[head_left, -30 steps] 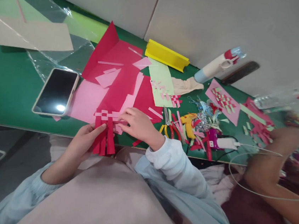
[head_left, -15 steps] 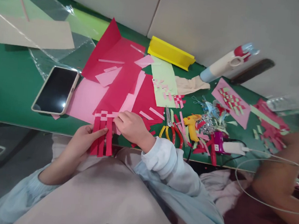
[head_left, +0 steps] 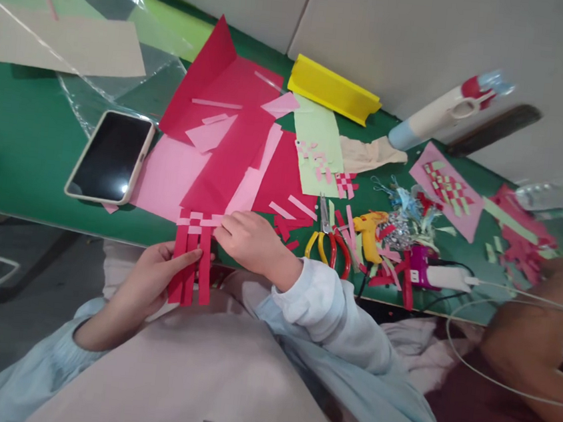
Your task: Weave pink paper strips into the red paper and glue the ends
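Note:
Between my hands, at the table's near edge, is a piece of red paper strips (head_left: 205, 277) with pink strips woven across its top in a checker pattern. My left hand (head_left: 157, 273) is closed on the hanging red strips, thumb in front and fingers mostly hidden behind. A pink paper strip (head_left: 214, 220) sticks out to the right of the weave, and my right hand (head_left: 250, 245) pinches its end. Just beyond lie red paper sheets (head_left: 226, 158) and pink paper (head_left: 167, 175).
A phone (head_left: 111, 156) lies on the left. To the right are scissors (head_left: 325, 219), a yellow glue gun (head_left: 372, 234), paper scraps and a purple power adapter (head_left: 420, 266). A yellow tray (head_left: 332, 90) and a bottle (head_left: 442, 117) stand behind. Another person's arm (head_left: 524, 337) is at right.
The camera view has shifted slightly, so the table items sit a little higher and further right. Both hands keep their hold on the woven paper, with little visible movement.

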Tool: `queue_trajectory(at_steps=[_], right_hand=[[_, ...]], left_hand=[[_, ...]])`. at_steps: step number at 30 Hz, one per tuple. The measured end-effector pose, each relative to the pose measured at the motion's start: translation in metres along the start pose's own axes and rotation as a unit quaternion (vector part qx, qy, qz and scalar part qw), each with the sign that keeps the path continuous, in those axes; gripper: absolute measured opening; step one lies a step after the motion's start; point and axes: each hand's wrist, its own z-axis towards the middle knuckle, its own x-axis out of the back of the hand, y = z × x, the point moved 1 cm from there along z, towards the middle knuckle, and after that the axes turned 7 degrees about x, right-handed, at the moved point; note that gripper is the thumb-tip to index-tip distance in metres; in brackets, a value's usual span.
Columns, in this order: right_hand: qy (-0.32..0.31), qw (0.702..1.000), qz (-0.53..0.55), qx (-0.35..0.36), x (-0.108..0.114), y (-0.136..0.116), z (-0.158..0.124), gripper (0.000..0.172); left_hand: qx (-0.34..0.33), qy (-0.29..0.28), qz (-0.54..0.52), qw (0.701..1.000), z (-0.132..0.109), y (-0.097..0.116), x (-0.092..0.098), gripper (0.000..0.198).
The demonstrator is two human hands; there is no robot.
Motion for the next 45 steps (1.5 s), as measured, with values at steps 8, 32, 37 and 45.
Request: queue_trajectory(at_steps=[8, 32, 37, 45], right_hand=[[-0.022, 0.999, 0.019, 0.036, 0.004, -0.008, -0.007, 0.028], [-0.01, 0.975, 0.214, -0.067, -0.002, 0.004, 0.019, 0.016], [0.01, 0.967, 0.21, -0.144, 0.017, -0.01, 0.011, 0.02], [-0.029, 0.912, 0.3, -0.277, 0.023, -0.057, -0.013, 0.036]], left_hand=[[-0.006, -0.021, 0.007, 1.0, -0.005, -0.028, 0.013, 0.028], [-0.096, 0.034, 0.033, 0.994, 0.005, -0.024, 0.019, 0.044], [-0.094, 0.035, 0.007, 0.995, 0.004, -0.022, 0.018, 0.045], [-0.058, -0.007, -0.052, 0.997, -0.004, -0.029, 0.024, 0.038]])
